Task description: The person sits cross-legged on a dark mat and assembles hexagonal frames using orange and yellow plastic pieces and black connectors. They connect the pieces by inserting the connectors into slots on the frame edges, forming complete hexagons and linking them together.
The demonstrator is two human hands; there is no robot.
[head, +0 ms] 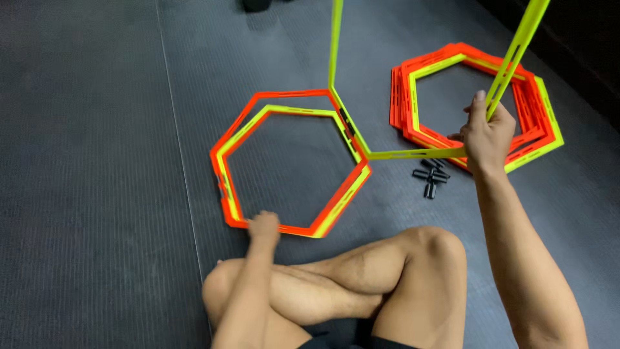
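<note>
The person sits cross-legged on a dark rubber floor mat (90, 161), bare knees (439, 249) drawn in close. The right hand (485, 132) is closed around a yellow-green plastic hexagon ring (413, 154), gripping it at one corner and holding it tipped up on edge — two of its bars run up and out of the top of the view, while its lower bar hangs just above the floor. The left hand (264, 226) is curled down on the near edge of an orange and yellow-green pair of plastic hexagon rings (227, 174) lying flat one on the other; whether the fingers pinch the rim or only press on it, I cannot tell.

The raised ring's low corner meets the right side of that flat pair, so the two overlap there. Behind the right hand lies a thicker stack of orange and yellow-green hexagon rings (403, 97), partly hidden by the hand and the raised bar. Between that stack and the right knee sits a small heap of black plastic connector clips (431, 176) — loose on the mat, apart from both hands.
</note>
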